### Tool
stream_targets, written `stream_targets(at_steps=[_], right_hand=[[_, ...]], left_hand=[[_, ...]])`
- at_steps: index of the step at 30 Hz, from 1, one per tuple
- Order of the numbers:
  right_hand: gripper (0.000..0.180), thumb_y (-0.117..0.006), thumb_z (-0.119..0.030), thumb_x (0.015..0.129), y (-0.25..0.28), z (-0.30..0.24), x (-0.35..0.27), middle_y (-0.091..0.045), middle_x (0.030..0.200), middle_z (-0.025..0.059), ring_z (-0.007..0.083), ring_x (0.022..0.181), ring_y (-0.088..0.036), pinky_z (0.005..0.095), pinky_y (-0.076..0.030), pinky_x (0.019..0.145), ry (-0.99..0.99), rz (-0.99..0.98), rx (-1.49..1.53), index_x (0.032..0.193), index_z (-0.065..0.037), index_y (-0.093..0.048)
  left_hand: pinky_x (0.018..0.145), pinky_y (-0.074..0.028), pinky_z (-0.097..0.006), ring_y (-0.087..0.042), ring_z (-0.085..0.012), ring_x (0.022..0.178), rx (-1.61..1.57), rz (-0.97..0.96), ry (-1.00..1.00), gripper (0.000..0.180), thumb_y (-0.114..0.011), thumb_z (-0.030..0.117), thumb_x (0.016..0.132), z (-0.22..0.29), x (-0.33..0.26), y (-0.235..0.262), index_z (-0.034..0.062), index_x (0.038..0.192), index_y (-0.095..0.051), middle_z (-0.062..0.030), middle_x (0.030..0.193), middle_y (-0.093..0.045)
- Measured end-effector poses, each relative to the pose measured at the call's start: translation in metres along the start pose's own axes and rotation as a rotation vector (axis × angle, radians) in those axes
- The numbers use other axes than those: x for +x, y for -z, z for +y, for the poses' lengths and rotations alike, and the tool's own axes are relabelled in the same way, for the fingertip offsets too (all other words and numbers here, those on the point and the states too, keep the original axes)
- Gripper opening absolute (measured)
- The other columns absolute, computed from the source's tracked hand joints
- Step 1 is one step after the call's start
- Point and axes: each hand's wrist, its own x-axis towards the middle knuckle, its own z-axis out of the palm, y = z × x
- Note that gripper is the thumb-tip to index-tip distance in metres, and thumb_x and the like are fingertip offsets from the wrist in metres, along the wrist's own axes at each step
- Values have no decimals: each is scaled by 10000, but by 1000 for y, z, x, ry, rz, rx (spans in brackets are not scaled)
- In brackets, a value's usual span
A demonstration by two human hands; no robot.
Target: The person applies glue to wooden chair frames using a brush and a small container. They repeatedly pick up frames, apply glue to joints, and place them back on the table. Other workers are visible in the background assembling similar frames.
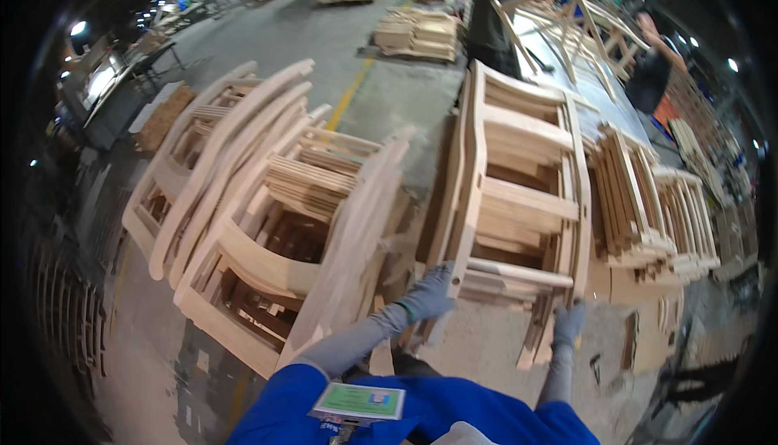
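"Just right of centre, I have the frame (531, 196), its near end toward us. How's the hold?"

"I see the left hand (429, 291) grasping the left post (470, 202) low down. The right hand (569, 321) is at the right post (582, 194); I can't tell whether it's clenched."

"Then I'd match both grips, keep the posts level, and stay clear of the stack (271, 263) on the left."

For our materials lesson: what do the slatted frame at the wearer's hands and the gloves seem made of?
Slatted frame: probably bare wood, smooth and matt; its pale tan shows no paint. Gloves: perhaps fabric, dull grey, closely fitting; any coating is unclear.
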Motion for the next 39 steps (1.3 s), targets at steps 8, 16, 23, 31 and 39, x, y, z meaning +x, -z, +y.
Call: stream_targets(at_steps=[8, 16, 23, 31, 39], right_hand=[[798, -676, -459, 763, -75, -232, -82, -335, 1357, 287, 392, 1312, -267, 426, -231, 1083, 408, -211, 134, 1284, 63, -370], [919, -678, -377, 720, -101, -286, -118, -231, 1419, 257, 411, 1333, -193, 473, -186, 1090, 355, -155, 36, 1395, 26, -203], [715, -658, -357, 809, -94, -370, -261, -280, 1396, 289, 439, 1293, -282, 478, -225, 1077, 839, -285, 419, 1339, 9, -346], [758, -705, -280, 657, -98, -442, -321, -194, 1461, 209, 532, 1308, -118, 508, -152, 1106, 728, -686, 265, 1315, -45, -410], [717, -683, -240, 660, -98, -448, -318, -213, 1468, 163, 517, 1308, -142, 489, -181, 1106, 687, -693, 222, 1312, -90, -423]], left_hand=[[1025, -341, -354, -434, -292, 1231, -167, 343, 30, 646, -628, 244, 815, -51, -185, 109, -24, 1333, -350, -209, 1317, -439], [1032, -316, -449, -335, -425, 1257, 446, 893, 466, 787, -626, 376, 769, -176, -370, 233, 19, 1374, -271, -264, 1371, -323], [1035, -295, -464, -327, -392, 1258, 876, 731, 855, 863, -685, 378, 675, -303, -411, 324, 2, 1352, -305, -236, 1364, -341], [881, -431, -447, -590, -336, 1002, 528, 692, 913, 433, -588, 191, 687, -334, -376, 394, 30, 1078, -498, -216, 1041, -617], [824, -471, -432, -596, -370, 936, 445, 627, 816, 422, -635, 236, 704, -290, -418, 357, 20, 1040, -500, -225, 986, -616]])
